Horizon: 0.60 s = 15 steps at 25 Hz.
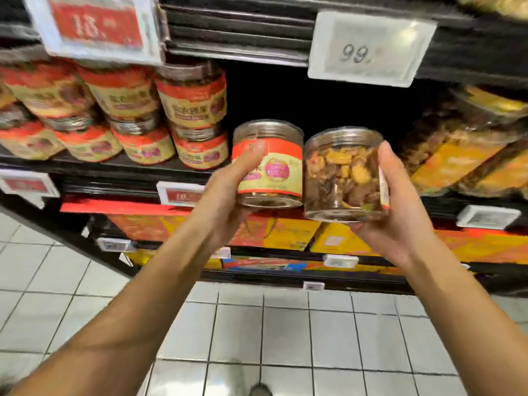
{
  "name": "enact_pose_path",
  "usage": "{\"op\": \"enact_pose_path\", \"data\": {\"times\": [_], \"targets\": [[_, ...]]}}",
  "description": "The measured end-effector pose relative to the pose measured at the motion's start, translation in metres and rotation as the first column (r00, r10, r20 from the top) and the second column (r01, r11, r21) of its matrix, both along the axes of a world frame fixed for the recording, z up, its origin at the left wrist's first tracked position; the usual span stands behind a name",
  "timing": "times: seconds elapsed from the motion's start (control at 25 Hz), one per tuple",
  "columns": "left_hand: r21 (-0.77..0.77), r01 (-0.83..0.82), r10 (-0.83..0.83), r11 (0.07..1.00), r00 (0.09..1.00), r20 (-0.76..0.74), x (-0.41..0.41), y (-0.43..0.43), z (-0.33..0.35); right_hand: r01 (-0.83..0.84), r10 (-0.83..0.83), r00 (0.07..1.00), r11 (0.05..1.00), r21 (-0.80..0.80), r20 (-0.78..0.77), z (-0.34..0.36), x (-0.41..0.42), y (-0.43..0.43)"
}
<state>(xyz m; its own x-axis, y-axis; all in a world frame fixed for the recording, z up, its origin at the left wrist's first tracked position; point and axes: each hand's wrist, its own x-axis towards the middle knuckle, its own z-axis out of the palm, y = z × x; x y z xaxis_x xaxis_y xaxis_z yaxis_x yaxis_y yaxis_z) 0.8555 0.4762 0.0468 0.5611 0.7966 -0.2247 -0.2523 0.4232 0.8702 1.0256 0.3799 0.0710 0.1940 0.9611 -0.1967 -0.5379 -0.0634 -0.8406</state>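
My left hand (228, 190) grips a clear plastic jar with a red and cream label (271, 167), the label facing me. My right hand (400, 207) grips a second clear jar (343, 175) turned so its brown and yellow snack contents show. Both jars are held side by side, nearly touching, in front of a dark gap on the middle shelf (114, 164). Each thumb lies on the near side of its jar.
Stacked jars with the same red and cream label (188, 110) fill the shelf to the left. Larger jars with orange labels (463, 155) lie at the right. Price tags (368, 47) hang from the shelf edges. Boxed goods (288, 232) sit below, above a white tiled floor (285, 338).
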Motion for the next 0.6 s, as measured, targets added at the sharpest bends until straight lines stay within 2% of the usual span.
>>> {"op": "enact_pose_path", "data": {"times": [0.12,0.2,0.32,0.44,0.52,0.6], "targets": [[0.208,-0.192,0.201,0.959,0.979,-0.023,0.03,0.023,-0.006,0.103,-0.111,0.988,0.991,0.081,0.107,-0.01,0.012,0.004],[0.386,-0.25,0.318,0.888,0.94,-0.123,0.04,0.037,-0.014,0.139,-0.155,0.977,0.984,0.108,0.149,-0.019,0.017,0.004],[0.611,-0.051,0.347,0.79,0.858,-0.378,0.038,0.051,-0.031,0.17,-0.188,0.964,0.979,0.109,0.189,-0.029,0.019,0.007],[0.647,0.146,0.272,0.748,0.822,-0.5,0.024,0.057,-0.028,0.17,-0.189,0.964,0.979,0.113,0.186,-0.031,0.013,0.011],[0.683,0.158,0.3,0.713,0.811,-0.502,0.011,0.042,-0.022,0.202,-0.219,0.955,0.974,0.102,0.199,-0.031,0.005,0.013],[0.732,-0.012,0.401,0.681,0.843,-0.359,0.003,0.008,-0.017,0.246,-0.257,0.937,0.966,0.079,0.237,-0.031,-0.003,0.013]]}}
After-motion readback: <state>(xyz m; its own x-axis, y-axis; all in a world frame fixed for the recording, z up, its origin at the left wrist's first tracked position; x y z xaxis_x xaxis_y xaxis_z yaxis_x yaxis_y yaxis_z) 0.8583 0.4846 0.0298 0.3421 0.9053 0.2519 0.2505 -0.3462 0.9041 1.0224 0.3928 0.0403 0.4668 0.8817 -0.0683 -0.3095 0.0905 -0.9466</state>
